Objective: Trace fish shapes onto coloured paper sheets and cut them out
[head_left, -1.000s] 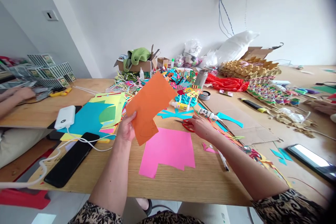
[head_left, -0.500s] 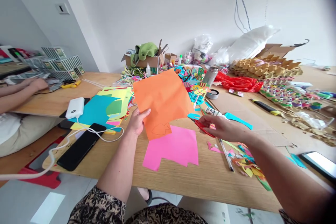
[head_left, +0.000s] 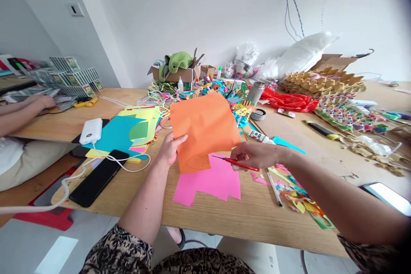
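My left hand pinches the lower left edge of an orange paper sheet and holds it up above the wooden table. A small drawn outline shows near the sheet's bottom edge. My right hand grips red-handled scissors, their tips pointing left toward the sheet's lower right edge. Under the sheet a pink paper with notched corners lies flat on the table.
A black phone, a white power bank with cable and stacked coloured papers lie left. Paper scraps, a pen, glue bottles, tape and craft piles fill the right and back. Another person's arms rest at far left.
My right hand picked the red scissors up off the table and brought them to the orange sheet's lower edge. The left hand lowered the sheet slightly.
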Available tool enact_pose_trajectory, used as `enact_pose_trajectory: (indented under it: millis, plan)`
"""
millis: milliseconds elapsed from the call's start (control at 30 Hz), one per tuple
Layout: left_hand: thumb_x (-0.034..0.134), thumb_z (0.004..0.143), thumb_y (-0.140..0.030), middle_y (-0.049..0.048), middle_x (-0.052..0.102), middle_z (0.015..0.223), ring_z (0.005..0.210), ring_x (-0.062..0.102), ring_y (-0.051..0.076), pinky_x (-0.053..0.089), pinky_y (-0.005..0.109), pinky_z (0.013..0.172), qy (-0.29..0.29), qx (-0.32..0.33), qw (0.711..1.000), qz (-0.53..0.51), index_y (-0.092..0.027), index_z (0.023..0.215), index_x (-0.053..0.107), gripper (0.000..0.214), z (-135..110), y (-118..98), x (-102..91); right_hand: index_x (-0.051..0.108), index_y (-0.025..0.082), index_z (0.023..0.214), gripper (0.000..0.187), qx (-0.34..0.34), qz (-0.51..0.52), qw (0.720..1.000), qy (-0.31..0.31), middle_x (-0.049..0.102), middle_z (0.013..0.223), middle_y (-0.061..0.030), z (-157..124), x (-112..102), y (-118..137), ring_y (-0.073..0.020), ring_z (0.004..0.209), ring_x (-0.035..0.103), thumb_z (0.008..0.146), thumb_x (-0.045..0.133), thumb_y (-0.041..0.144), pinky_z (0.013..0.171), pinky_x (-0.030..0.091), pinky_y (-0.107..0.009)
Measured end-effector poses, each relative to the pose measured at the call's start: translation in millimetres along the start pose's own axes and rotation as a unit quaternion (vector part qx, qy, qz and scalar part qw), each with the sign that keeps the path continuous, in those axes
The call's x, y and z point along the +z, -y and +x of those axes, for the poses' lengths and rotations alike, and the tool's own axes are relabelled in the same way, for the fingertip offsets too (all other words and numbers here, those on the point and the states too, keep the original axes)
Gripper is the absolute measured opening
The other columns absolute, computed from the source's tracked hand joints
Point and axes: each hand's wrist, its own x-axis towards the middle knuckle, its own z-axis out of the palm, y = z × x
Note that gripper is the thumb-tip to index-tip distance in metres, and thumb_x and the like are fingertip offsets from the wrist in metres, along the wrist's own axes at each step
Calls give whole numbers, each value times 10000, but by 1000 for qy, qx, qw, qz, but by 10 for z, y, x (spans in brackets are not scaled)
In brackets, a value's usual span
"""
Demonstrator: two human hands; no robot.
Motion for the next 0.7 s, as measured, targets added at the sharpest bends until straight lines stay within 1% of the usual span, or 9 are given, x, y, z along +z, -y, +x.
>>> enact_pose_trajectory:
  millis: [133, 200, 267, 333, 467, 567, 700]
  plan:
    - [847, 561, -285, 91, 718, 1084, 1040, 647, 313, 496, 424, 905, -2, 0, 1000, -7, -165, 994, 719, 467, 3, -8, 0, 654, 127, 733, 557, 2, 44, 999, 18, 563, 604, -6, 100, 2, -1, -96, 532, 412, 797, 527, 666, 499, 305, -239]
    - [842, 567, -276, 88, 718, 1084, 1035, 650, 307, 499, 414, 897, -7, 4, 1000, -10, -167, 993, 717, 458, 9, -15, -7, 653, 129, 705, 563, 3, 61, 998, 19, 545, 567, 4, 120, 18, 0, -91, 511, 403, 802, 521, 668, 491, 309, -236]
    - [837, 576, -268, 84, 716, 1093, 1041, 648, 301, 493, 410, 906, -12, 11, 1000, -15, -172, 1001, 715, 453, 15, -22, -16, 670, 134, 719, 564, -5, 78, 997, 12, 555, 565, 4, 127, 36, -10, -95, 512, 425, 799, 524, 672, 498, 328, -235]
    - [834, 581, -266, 84, 715, 1094, 1047, 646, 300, 484, 415, 922, -12, 13, 1000, -21, -174, 1016, 712, 461, 19, -25, -23, 698, 139, 777, 564, -11, 96, 995, -1, 584, 581, -2, 134, 52, -30, -103, 522, 461, 788, 536, 680, 505, 350, -236]
    - [840, 565, -275, 91, 727, 1050, 1030, 653, 309, 477, 434, 930, -10, -4, 1000, -26, -166, 1003, 715, 469, 17, -27, -18, 731, 136, 848, 575, 6, 120, 993, -17, 632, 604, -27, 169, 78, -77, -118, 531, 513, 762, 567, 681, 495, 374, -236]
    - [845, 545, -271, 88, 733, 1026, 1011, 660, 309, 482, 432, 920, -15, -15, 999, -30, -165, 974, 721, 458, 10, -32, -7, 742, 131, 858, 561, 4, 125, 992, -20, 651, 617, -37, 195, 100, -96, -126, 536, 542, 765, 581, 659, 494, 388, -237]
    - [843, 533, -261, 92, 734, 1018, 1010, 660, 315, 486, 438, 917, -11, -29, 999, -43, -160, 971, 718, 467, -1, -41, 8, 753, 147, 823, 523, 0, 149, 988, -34, 660, 603, -32, 205, 130, -82, -130, 528, 560, 744, 609, 644, 495, 400, -241]
